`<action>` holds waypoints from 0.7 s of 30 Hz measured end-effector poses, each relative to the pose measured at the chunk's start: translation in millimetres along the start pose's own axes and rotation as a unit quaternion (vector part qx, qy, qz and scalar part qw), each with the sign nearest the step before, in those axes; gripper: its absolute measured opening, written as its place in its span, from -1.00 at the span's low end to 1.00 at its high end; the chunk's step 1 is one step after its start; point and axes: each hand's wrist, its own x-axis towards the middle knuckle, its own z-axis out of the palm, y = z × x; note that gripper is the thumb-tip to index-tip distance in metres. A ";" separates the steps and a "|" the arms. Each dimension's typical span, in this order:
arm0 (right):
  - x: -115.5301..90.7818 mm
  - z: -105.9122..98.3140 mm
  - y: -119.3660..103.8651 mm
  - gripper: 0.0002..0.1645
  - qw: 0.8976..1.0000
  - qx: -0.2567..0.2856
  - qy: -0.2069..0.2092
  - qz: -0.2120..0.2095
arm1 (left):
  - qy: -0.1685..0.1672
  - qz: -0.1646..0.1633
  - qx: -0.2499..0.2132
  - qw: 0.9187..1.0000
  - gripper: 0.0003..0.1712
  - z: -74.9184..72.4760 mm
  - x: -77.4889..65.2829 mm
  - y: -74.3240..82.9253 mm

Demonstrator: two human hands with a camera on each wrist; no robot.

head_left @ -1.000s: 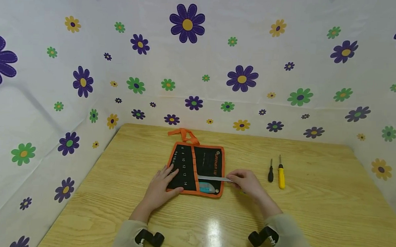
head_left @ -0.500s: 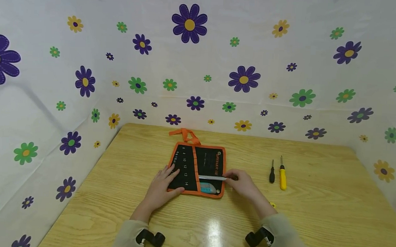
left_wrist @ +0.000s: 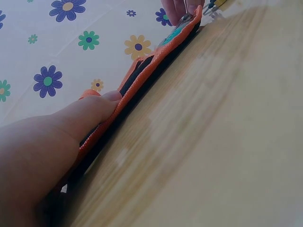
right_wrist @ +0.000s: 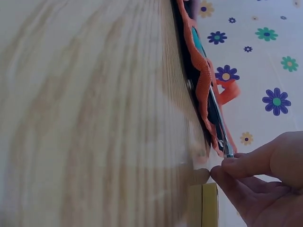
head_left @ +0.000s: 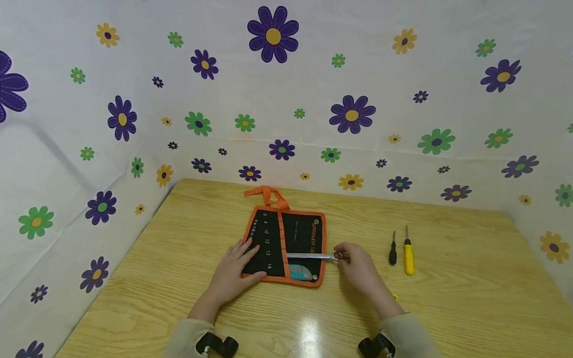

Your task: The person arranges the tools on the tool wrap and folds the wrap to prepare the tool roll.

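A black tool pouch (head_left: pixel 301 235) with orange edging lies unrolled on the wooden table. My left hand (head_left: pixel 233 269) rests on its left part, fingers spread, the thumb along the near edge. A silver wrench (head_left: pixel 307 255) lies across the pouch with its left end hidden in a pocket. At the pouch's right edge, my right hand (head_left: pixel 359 267) pinches the wrench's ring end between thumb and fingers; the right wrist view shows this grip on the wrench (right_wrist: pixel 218 109). A teal and grey utility knife (head_left: pixel 300 273) sits in the pocket nearest me, partly covered.
Right of my right hand lie a small black screwdriver (head_left: pixel 393 252) and a yellow-handled screwdriver (head_left: pixel 409 257). Something yellow (head_left: pixel 395 297) is mostly hidden by my right forearm. An orange strap (head_left: pixel 267 195) trails behind the pouch. Flowered cloth (head_left: pixel 290 84) surrounds the table.
My right hand first shifts left along the wrench, then moves back right, and the wrench's ring end now shows beyond the pouch's edge. My left hand stays in place.
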 end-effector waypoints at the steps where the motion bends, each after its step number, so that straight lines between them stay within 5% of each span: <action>1: 0.4 0.8 0.1 -0.73 1.000 -0.004 0.005 0.000 | 0.000 0.000 -0.001 1.000 -0.10 0.0 -0.2 0.0; 21: 4.8 16.9 -11.0 -0.84 0.999 -0.015 0.041 -0.006 | 0.003 0.002 0.000 1.000 -0.11 0.9 -0.1 -0.5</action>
